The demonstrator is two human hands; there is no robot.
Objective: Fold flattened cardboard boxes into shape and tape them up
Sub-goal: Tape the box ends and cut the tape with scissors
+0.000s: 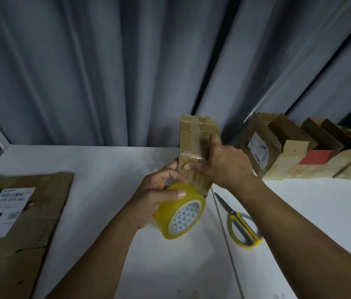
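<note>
My left grip hugs the tape roll, right grip pinches the cardboard box steady so tape pulls tight; scissors at 3 o'clock.

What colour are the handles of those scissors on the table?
Yellow, with grey inner loops; the scissors show clearly in the head view, right of the tape roll.

Matt brown cardboard box under glossy clear tape (yellowish, shiny tape roll); smooth white table

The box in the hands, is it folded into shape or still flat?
Folded into shape: the box shows a top and a side face, and tape crosses its closed top.
</note>
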